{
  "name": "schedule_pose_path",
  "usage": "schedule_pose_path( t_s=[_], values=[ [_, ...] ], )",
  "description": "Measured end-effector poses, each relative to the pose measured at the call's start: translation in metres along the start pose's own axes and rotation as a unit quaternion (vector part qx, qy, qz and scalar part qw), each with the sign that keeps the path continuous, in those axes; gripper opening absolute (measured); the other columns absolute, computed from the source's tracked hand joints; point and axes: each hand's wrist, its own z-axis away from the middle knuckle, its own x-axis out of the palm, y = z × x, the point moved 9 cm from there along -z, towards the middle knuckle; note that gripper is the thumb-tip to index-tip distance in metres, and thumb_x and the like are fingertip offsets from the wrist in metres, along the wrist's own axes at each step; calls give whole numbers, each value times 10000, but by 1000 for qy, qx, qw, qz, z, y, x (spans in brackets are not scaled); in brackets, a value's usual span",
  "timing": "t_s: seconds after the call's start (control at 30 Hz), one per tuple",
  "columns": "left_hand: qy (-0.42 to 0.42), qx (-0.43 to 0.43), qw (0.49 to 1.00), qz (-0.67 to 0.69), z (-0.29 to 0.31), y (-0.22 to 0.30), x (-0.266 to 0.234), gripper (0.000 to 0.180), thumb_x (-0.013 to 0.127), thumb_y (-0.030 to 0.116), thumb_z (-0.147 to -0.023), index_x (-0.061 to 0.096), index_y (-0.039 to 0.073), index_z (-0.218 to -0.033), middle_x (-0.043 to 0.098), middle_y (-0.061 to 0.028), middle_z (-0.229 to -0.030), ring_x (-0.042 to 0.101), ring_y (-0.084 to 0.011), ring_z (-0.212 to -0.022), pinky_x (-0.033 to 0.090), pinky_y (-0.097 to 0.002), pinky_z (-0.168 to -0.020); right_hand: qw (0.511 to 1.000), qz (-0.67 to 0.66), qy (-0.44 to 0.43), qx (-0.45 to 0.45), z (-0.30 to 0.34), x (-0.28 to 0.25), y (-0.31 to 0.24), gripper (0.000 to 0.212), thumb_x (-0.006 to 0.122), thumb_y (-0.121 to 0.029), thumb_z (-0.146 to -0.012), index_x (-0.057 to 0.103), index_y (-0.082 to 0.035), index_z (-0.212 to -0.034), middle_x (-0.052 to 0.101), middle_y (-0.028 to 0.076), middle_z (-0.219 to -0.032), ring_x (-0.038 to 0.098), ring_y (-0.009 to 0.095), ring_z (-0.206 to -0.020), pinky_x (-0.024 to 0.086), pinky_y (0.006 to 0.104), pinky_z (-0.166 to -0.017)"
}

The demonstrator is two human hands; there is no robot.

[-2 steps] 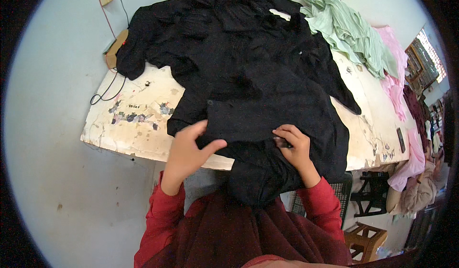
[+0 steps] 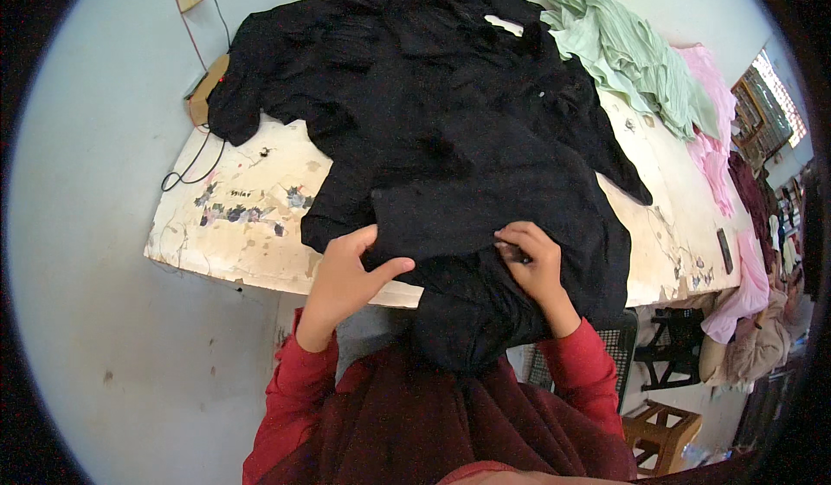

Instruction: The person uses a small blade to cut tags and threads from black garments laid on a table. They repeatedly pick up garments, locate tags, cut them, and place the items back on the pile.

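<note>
A black garment (image 2: 450, 147) is spread over the table, its lower part hanging over the near edge toward my lap. Near its front a straight-edged flap (image 2: 433, 221) lies flat on the rest of the cloth. My left hand (image 2: 351, 277) is at the flap's left end, thumb held apart from the fingers and nothing gripped; its fingertips reach the cloth. At the flap's lower right edge, my right hand (image 2: 532, 260) has its fingers closed on the black cloth. Something dark shows between those fingers, too small to tell from the fabric.
The pale, worn table (image 2: 251, 251) has peeling patches. A power strip (image 2: 206, 95) with a cable sits at its left edge. Light green cloth (image 2: 628, 61) and pink cloth (image 2: 714, 156) lie at the right. A black crate (image 2: 628, 342) and a brown stool (image 2: 665, 433) stand below.
My left hand has shifted very slightly right and down beside the flap. The right hand keeps its hold on the cloth, and the whole view has moved a touch.
</note>
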Motion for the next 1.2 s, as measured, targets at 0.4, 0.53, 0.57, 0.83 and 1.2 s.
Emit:
schedule_pose_path(
  t_s=[0.4,0.53,0.57,0.83,1.2],
  values=[
    [59,-20,944,324,-4,4,19,374,669,-5,-799,567,-57,-1154,651,-95,-1062,600,-114,-952,463,-250,-864,991,-33,-115,-67,-51,-5,-92,380,728,-168,-740,641,-72,-1098,637,88,-805,641,244,-723,507,314,-639],
    [67,-11,944,324,-4,4,19,369,660,-11,-804,566,-58,-1157,651,-96,-1061,602,-115,-953,465,-249,-864,993,13,-58,-104,-53,1,-104,216,718,-185,-744,674,-97,-936,684,83,-826,660,236,-661,512,308,-582],
    [65,-13,943,326,-4,4,19,368,659,-12,-804,566,-58,-1157,651,-96,-1060,603,-115,-950,466,-249,-862,992,29,-45,-115,-53,0,-106,202,718,-191,-743,675,-101,-919,688,83,-830,662,233,-662,512,303,-580],
    [60,-19,945,322,-5,3,21,354,652,-18,-808,569,-56,-1150,652,-89,-1057,605,-112,-936,470,-246,-854,990,42,-46,-126,-55,0,-107,172,722,-184,-733,679,-112,-883,671,60,-750,648,220,-621,490,308,-542],
    [78,0,941,331,-3,9,22,342,637,-39,-807,576,-42,-1144,647,-85,-1070,595,-112,-959,461,-248,-860,985,75,-43,-150,-57,4,-122,171,708,-172,-736,657,-117,-889,618,25,-670,603,198,-556,441,305,-496]
  ],
)
